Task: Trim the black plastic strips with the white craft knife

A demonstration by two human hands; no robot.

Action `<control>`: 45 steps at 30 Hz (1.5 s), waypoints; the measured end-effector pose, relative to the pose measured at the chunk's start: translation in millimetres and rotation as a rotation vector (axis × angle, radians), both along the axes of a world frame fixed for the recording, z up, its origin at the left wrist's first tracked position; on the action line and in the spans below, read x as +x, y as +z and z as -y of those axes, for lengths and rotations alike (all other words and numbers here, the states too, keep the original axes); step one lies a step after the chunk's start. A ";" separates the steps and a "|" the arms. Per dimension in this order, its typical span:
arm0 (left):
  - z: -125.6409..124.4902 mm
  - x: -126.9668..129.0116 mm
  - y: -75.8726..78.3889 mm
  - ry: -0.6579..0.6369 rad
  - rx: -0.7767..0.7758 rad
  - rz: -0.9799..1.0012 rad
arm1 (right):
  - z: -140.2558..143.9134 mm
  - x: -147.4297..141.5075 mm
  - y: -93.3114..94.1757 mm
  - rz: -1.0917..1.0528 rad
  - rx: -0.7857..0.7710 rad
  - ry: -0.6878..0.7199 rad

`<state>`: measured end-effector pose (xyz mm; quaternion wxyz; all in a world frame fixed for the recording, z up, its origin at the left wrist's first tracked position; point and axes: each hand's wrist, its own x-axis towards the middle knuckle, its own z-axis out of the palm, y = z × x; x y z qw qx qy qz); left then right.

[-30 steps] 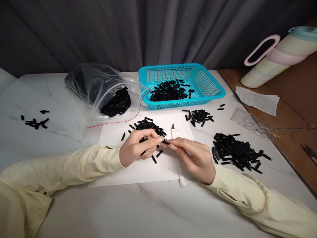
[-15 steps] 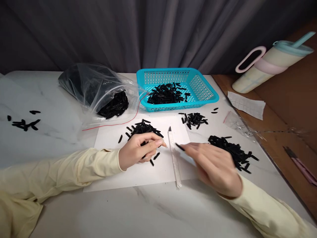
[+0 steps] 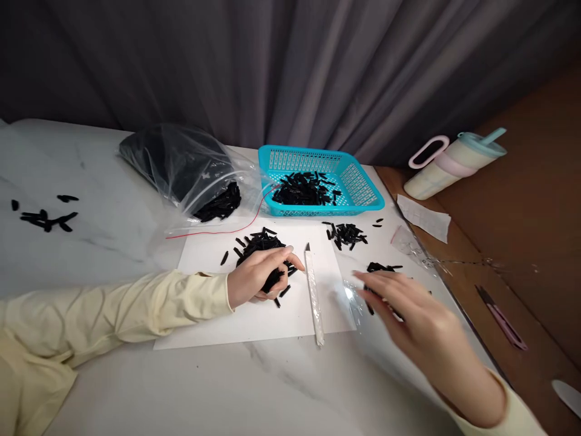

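Observation:
My left hand (image 3: 261,275) is curled at the edge of a heap of thin black strips (image 3: 261,241) on a white sheet of paper (image 3: 209,327). Black shows between its thumb and lower fingers; whether these strips are in the hand or behind it I cannot tell. My right hand (image 3: 417,327) hovers over another black heap (image 3: 381,266) at the right, which it partly hides. Its thumb and fingers are apart, with no strip visible between them. Between the hands lies a craft knife (image 3: 314,297) with a white wrapped handle, blade pointing away.
A blue basket (image 3: 322,210) holds black strips. Beside it lies a clear zip bag (image 3: 181,163) with more. A small pile (image 3: 347,235) and loose strips (image 3: 48,219) lie on the table. At right are a tumbler (image 3: 447,160), crumpled paper (image 3: 424,217) and pink-handled tool (image 3: 503,321).
My right hand has moved right, away from the knife, and its fingers have parted; the black strip it held is no longer visible in it. My left hand stays beside the heap. The view has shifted.

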<state>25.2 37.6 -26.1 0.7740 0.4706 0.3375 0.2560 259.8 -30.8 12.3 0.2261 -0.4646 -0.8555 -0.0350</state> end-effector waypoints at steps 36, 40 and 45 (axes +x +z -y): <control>-4.5 -2.2 -8.0 -0.111 0.067 0.043 | -31.7 -83.8 -49.5 -1.330 -1.098 0.081; -5.2 -2.4 -5.0 -0.066 0.022 0.044 | -35.2 -80.3 -49.4 -1.438 -1.107 0.108; -4.0 -4.2 0.8 -0.067 -0.044 0.018 | -36.2 -77.3 -47.4 -1.510 -1.111 0.091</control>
